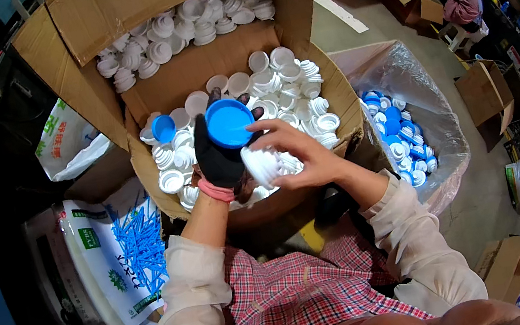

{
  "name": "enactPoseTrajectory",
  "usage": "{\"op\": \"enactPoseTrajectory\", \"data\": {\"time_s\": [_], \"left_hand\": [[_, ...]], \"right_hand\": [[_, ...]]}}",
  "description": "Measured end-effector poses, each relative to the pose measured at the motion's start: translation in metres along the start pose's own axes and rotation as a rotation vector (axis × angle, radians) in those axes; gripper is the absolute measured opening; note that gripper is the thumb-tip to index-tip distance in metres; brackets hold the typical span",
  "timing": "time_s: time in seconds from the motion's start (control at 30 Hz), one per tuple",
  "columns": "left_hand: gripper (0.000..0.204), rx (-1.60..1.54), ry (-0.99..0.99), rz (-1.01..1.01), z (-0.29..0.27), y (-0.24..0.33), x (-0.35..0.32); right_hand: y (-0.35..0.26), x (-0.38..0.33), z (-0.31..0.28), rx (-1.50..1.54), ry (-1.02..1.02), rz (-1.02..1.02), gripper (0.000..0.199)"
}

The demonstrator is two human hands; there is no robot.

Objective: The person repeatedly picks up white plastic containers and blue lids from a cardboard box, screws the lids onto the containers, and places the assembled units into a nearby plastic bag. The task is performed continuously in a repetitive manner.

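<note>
My left hand, in a black glove with a pink band at the wrist, is closed round a round blue cap whose hollow side faces up. Just to its right, my bare right hand grips a white ribbed plastic fitting between thumb and fingers. The fitting looks slightly blurred and is close to the cap's lower right edge. Both hands are above a cardboard box heaped with similar white fittings. Among them, at the left, lies another blue cap.
White fittings also fill a compartment at the back. On the right, a lined bin holds blue-and-white assembled pieces. Thin blue plastic sticks lie on a printed sack at the left. A seated person is far right, near open cartons.
</note>
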State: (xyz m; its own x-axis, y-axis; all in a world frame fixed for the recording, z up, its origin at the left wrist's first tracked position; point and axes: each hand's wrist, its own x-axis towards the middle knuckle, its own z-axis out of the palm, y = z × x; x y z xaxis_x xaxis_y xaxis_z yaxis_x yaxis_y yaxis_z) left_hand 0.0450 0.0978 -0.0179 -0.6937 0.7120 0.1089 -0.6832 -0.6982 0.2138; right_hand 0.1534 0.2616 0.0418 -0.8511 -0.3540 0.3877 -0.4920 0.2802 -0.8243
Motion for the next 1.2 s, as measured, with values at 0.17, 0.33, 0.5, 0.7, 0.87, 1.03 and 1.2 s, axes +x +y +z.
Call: {"op": "enactPoseTrajectory", "data": {"time_s": [0.17, 0.33, 0.5, 0.7, 0.87, 1.03, 1.2], "left_hand": [[0.064, -0.108, -0.163, -0.115, 0.004, 0.026, 0.007], [0.069, -0.011, -0.099, -0.189, 0.007, 0.026, 0.002], [0.071, 0.034, -0.092, -0.199, 0.009, 0.026, 0.003], [0.070, 0.169, -0.020, -0.078, 0.008, 0.023, 0.003], [0.068, -0.054, -0.083, -0.113, 0.017, 0.028, 0.002], [0.063, -0.179, -0.276, -0.288, -0.003, 0.037, 0.003], [0.065, 0.050, -0.142, -0.271, 0.008, 0.029, 0.005]], "right_hand": [[0.017, -0.012, -0.022, 0.846, 0.410, 0.069, 0.063], [0.022, -0.014, -0.026, 0.913, 0.510, 0.128, 0.073], [0.025, -0.011, -0.025, 0.837, 0.482, 0.198, 0.074], [0.032, -0.010, -0.027, 0.848, 0.508, 0.348, 0.053], [0.030, -0.009, -0.034, 0.753, 0.594, 0.282, 0.046], [0.021, -0.006, -0.033, 0.753, 0.609, 0.203, 0.065], [0.014, -0.007, -0.030, 0.417, 0.539, 0.123, 0.073]]}}
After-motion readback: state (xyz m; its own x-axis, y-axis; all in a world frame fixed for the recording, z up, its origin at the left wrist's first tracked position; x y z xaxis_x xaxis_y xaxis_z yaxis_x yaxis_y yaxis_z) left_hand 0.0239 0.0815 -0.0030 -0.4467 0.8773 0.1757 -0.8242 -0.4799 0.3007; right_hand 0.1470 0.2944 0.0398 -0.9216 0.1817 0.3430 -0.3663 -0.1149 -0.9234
